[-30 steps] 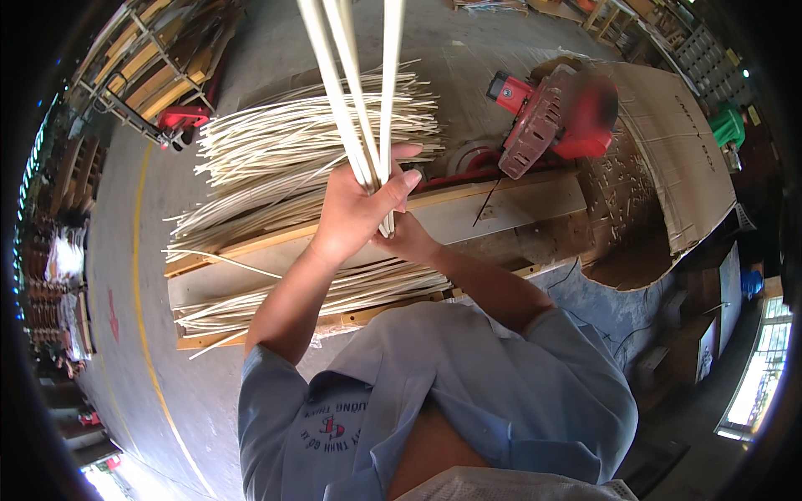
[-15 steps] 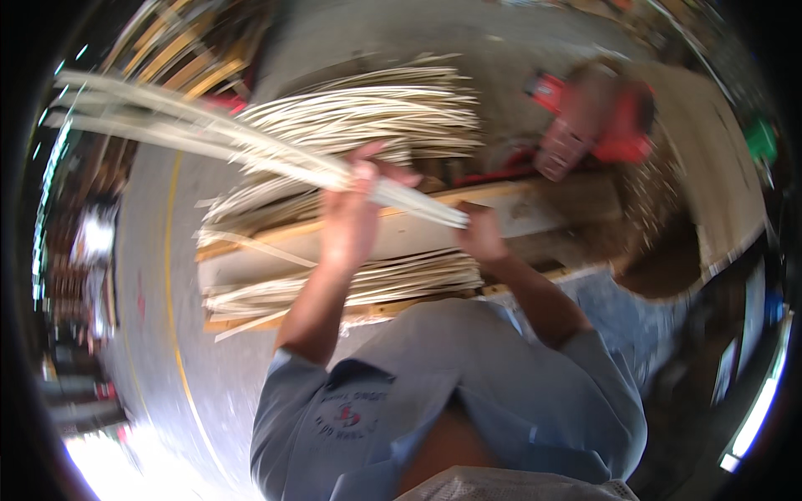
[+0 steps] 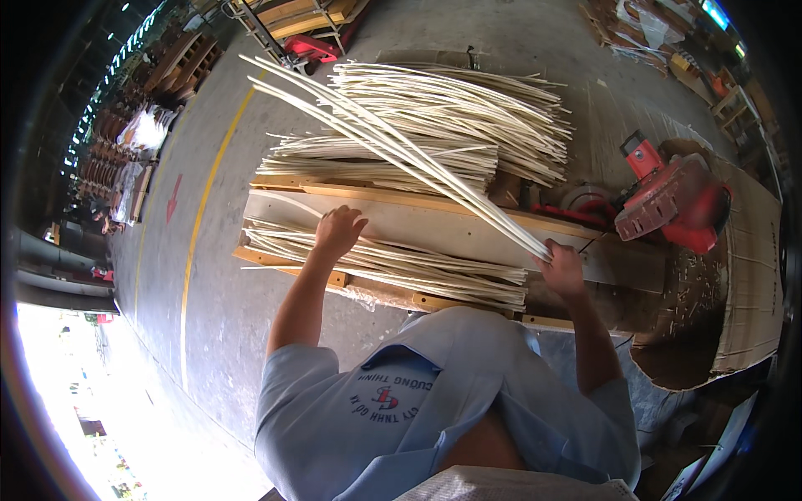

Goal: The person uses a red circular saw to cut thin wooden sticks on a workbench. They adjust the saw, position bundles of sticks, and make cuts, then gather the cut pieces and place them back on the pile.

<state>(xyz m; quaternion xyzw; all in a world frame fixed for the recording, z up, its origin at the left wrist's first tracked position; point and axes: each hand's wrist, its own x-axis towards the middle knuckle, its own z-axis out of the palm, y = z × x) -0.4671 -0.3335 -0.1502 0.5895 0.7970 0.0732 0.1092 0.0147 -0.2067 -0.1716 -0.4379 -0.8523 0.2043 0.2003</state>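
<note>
- Cream rods (image 3: 468, 197), probably light and springy, slanted above the bench's (image 3: 401, 213) back edge.
- Right hand (image 3: 561, 265) gripped their gathered ends, a sound hold.
- Left hand (image 3: 338, 230) curled toward the bench's left end; its grip was unclear.

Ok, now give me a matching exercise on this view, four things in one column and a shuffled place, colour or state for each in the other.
Things
1. right hand
2. left hand
3. machine
4. cardboard

Descriptions
A. mostly red
B. in the picture's left half
C. brown, toward the right edge
D. closed around the ends of several pale rods

Pairs: 1-D, 2-B, 3-A, 4-C
</note>
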